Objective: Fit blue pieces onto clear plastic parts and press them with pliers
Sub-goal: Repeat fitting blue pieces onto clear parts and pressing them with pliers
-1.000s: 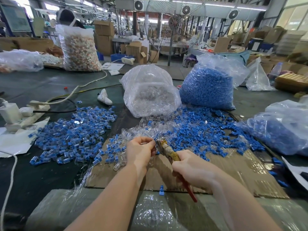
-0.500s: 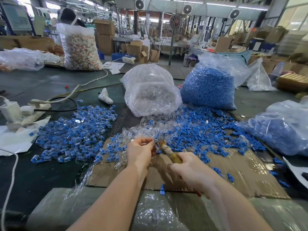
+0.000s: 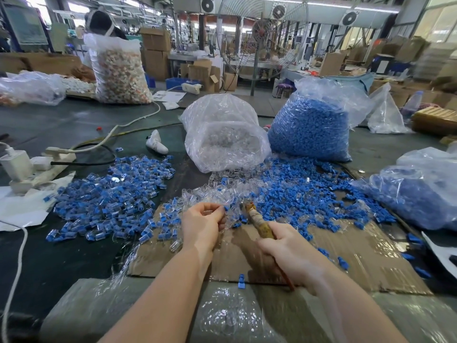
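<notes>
Head view:
Left hand [image 3: 202, 226]: fingers curled, pinching a small blue piece [image 3: 226, 208] at the tips, held up near the pliers for pressing.
Right hand [image 3: 289, 251]: wrapped round the pliers [image 3: 258, 220], nose pointing far-left at the piece.
Done pile [image 3: 111, 194]: lay left, out of the way.
Loose blue pieces [image 3: 309, 194]: lay right, within easy reach.

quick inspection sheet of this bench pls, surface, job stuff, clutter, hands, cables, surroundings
surface: dark table with a flattened cardboard sheet under film.
job's things: assembled pile on the left; loose blue pieces on the right; clear parts bag; blue pieces bag.
clutter: single blue piece at the near edge of the cardboard; white paper.
grippers: left hand pinches a small part; right hand grips pliers.
cables: white cord; power strip.
surroundings: standing fan; cardboard boxes.
</notes>
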The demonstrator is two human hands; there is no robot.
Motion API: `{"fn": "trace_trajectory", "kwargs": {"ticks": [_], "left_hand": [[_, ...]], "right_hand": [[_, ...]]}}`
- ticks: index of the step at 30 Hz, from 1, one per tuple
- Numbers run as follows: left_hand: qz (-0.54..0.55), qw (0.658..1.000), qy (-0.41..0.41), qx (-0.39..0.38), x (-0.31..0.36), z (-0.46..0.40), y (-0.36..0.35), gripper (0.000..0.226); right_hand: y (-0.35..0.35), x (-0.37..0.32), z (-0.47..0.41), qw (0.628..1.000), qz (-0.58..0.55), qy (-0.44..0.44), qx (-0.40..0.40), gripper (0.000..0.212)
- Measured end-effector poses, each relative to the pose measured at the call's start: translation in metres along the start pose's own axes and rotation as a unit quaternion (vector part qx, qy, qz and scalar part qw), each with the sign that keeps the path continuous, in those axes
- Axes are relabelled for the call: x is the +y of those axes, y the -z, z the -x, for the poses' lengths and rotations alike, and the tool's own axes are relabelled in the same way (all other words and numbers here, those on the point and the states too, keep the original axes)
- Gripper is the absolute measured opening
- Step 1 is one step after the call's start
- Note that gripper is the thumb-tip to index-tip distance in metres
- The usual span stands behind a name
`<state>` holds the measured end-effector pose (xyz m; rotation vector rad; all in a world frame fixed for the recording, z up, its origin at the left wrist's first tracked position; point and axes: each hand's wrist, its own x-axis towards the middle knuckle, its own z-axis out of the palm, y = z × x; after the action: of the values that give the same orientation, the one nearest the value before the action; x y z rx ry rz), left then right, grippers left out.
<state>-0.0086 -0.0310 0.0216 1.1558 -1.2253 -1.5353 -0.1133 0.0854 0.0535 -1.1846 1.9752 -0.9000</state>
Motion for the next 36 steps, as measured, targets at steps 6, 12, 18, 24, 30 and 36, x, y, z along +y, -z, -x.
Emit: {"fn": "trace_trajectory", "kwargs": {"ticks": [6,12,18,24,30,36], "left_hand": [[-0.292,0.934,-0.168,0.12,0.003,-0.012,0.027,0.006],[-0.491,0.822,-0.204,0.202,-0.005,-0.027,0.058,0.019],[-0.54,0.796,-0.205,0.183,-0.014,-0.028,0.059,0.023],[-0.509,0.812,-0.225,0.177,-0.018,-0.02,0.046,0.023],[-0.423,0.849,-0.317,0.019,-0.028,-0.004,0.009,0.021],[-0.486,0.814,-0.313,-0.06,-0.044,0.002,-0.01,0.036]], "right_hand": [[0.004,0.025,-0.014,0.919,0.351,-0.061,0.172,0.062],[0.006,0.049,-0.021,0.864,0.433,-0.106,0.234,0.068],[0.002,0.055,-0.023,0.853,0.445,-0.098,0.256,0.068],[-0.001,0.063,-0.023,0.844,0.459,-0.091,0.263,0.069],[-0.001,0.057,-0.022,0.853,0.45,-0.111,0.24,0.072],[-0.014,0.041,-0.018,0.846,0.415,0.083,0.326,0.037]]}}
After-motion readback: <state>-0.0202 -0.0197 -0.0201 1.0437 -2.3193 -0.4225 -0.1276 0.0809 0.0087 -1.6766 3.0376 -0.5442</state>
